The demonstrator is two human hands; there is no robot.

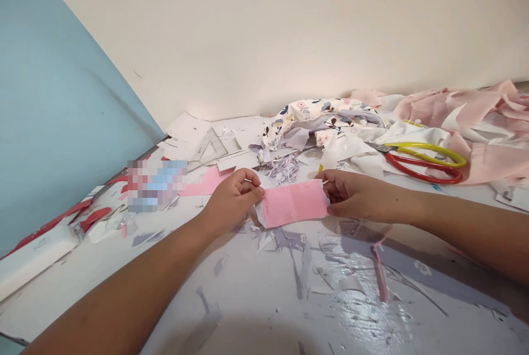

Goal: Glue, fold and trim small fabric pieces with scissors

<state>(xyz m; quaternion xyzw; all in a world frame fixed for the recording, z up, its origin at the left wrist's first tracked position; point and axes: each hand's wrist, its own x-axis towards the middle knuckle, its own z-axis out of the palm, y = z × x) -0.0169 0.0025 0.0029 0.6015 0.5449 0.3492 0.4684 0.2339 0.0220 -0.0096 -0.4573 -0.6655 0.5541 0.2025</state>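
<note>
A small pink rectangle (295,202), paper or fabric with a white layer along its left edge, is held up between my two hands above the table. My left hand (237,195) pinches its upper left corner between thumb and fingers. At the right edge, my right hand (349,195) grips it with the fingers curled; the tips are partly hidden behind it. Just behind the piece lies a heap of thin shredded scraps (284,168). Scissors (430,162) with one yellow and one red handle rest beyond my right hand, their blades partly covered.
Floral cloth (314,109) and pink fabric (483,112) are piled at the back right. A clear set square (212,145) and pink paper (206,182) lie at the back left. Scraps and a pink strip (379,272) litter the white table (248,311). A white board (289,30) stands behind.
</note>
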